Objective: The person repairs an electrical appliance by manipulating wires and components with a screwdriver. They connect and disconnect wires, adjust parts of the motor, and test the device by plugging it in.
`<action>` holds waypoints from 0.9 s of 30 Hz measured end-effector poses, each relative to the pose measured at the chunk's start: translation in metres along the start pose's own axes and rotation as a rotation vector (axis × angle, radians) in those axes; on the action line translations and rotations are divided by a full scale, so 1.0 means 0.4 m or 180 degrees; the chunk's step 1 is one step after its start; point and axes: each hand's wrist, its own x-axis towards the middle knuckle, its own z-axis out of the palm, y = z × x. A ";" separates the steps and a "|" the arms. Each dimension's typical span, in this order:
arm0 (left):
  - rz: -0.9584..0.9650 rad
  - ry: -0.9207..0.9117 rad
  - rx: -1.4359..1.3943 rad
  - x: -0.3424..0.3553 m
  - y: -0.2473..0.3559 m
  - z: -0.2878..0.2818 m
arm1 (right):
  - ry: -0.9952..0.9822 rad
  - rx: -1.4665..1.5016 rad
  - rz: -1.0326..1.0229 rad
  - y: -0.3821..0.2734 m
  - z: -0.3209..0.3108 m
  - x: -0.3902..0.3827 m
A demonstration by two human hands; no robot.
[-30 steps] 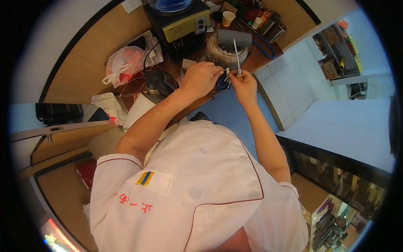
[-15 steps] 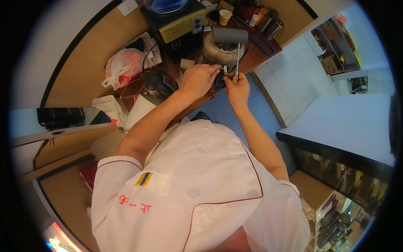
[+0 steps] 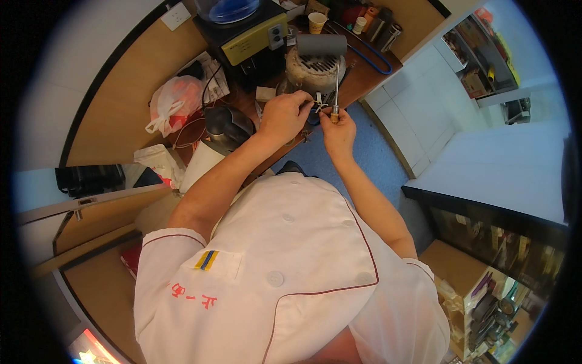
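My right hand (image 3: 339, 132) is closed on a screwdriver (image 3: 337, 88). Its amber handle lies in my fingers and its metal shaft points away from me, up past the motor. My left hand (image 3: 284, 120) is closed in a pinch at the end of a thin pale wire. Between my fingertips is a small tangle of pale wires (image 3: 322, 108), too small to make out fully. Just beyond them sits a worn, dirty motor (image 3: 308, 74) with a slotted cover, a grey cylinder (image 3: 321, 45) lying across its top.
A black kettle (image 3: 229, 127) and a plastic bag (image 3: 176, 100) stand left on the brown table (image 3: 361, 82). Behind are a water dispenser (image 3: 251, 45), a paper cup (image 3: 316, 23) and several flasks. A blue hose (image 3: 376, 67) loops at the right edge. Blue flooring (image 3: 379, 151) lies below.
The view has shifted slightly, so the table things sit a little further left. Pale wires now show more plainly between my fingertips. Both hands stay close together, the screwdriver still in my right.
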 end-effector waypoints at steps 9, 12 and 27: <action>-0.0191 0.0065 -0.0209 -0.030 0.020 0.003 | -0.0059 0.0179 -0.0236 -0.023 0.010 -0.026; 0.0254 0.0287 -0.0058 -0.043 -0.010 0.028 | -0.0119 0.0087 -0.0315 -0.054 0.011 -0.029; 0.0656 0.0416 0.0166 -0.074 -0.016 0.046 | -0.0119 -0.0339 -0.0158 -0.134 -0.004 0.043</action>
